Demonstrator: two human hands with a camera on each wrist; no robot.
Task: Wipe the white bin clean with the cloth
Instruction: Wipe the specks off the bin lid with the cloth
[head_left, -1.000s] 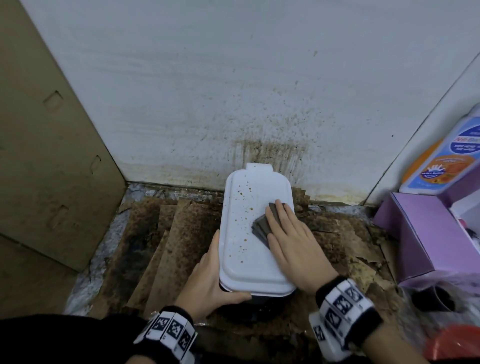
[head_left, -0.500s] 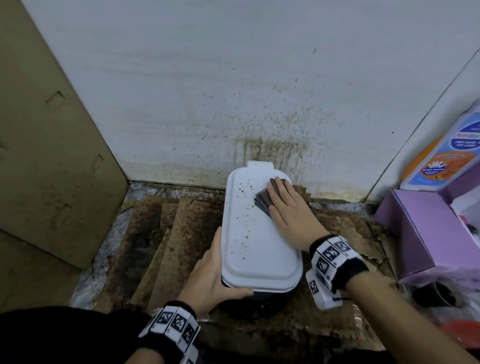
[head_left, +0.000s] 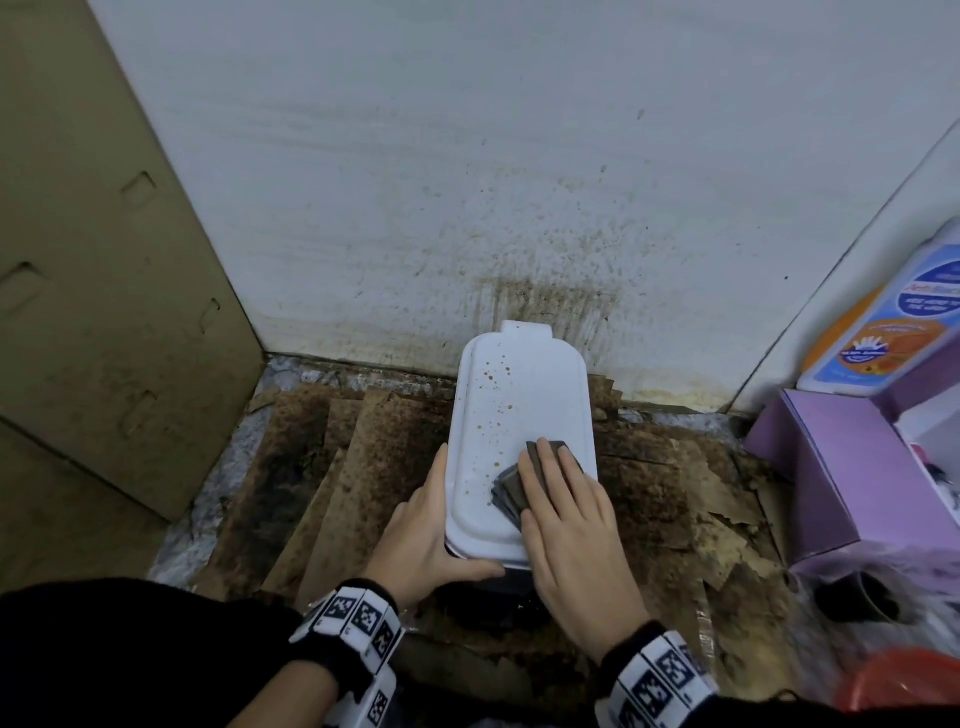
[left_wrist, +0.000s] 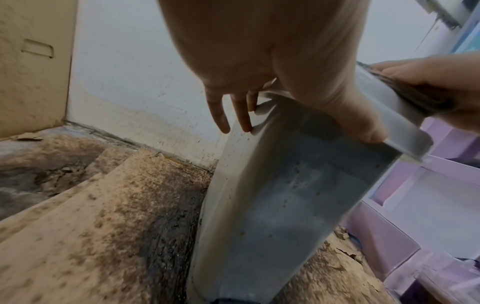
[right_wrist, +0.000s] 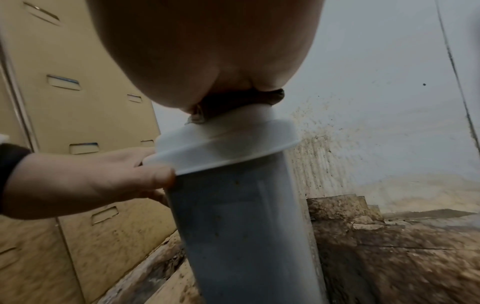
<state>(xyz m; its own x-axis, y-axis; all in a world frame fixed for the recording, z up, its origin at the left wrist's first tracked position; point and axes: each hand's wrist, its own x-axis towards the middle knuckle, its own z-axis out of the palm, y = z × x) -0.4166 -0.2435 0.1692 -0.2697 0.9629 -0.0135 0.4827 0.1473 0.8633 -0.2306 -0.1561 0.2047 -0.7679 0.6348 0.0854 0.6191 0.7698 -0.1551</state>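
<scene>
Head view, frame centre: we found the white bin (head_left: 514, 431), lid spotted brown; our right hand (head_left: 566, 519) pressed the dark cloth (head_left: 511, 488) flat upon it. Left wrist view: our left hand (left_wrist: 272, 61) gripped the lid's edge. Right wrist view: cloth (right_wrist: 233, 102) under palm.

A grimy household storage corner: splattered wall (head_left: 545, 218), stained cardboard (head_left: 363, 467) flooring, a cleaner bottle (head_left: 893, 322) and purple boxes (head_left: 841, 467).

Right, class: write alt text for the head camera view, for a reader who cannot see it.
A right hand presses a dark cloth flat on the brown-speckled lid of a white bin, while the left hand grips the lid's near corner. The bin stands against a stained wall on dirty cardboard.
</scene>
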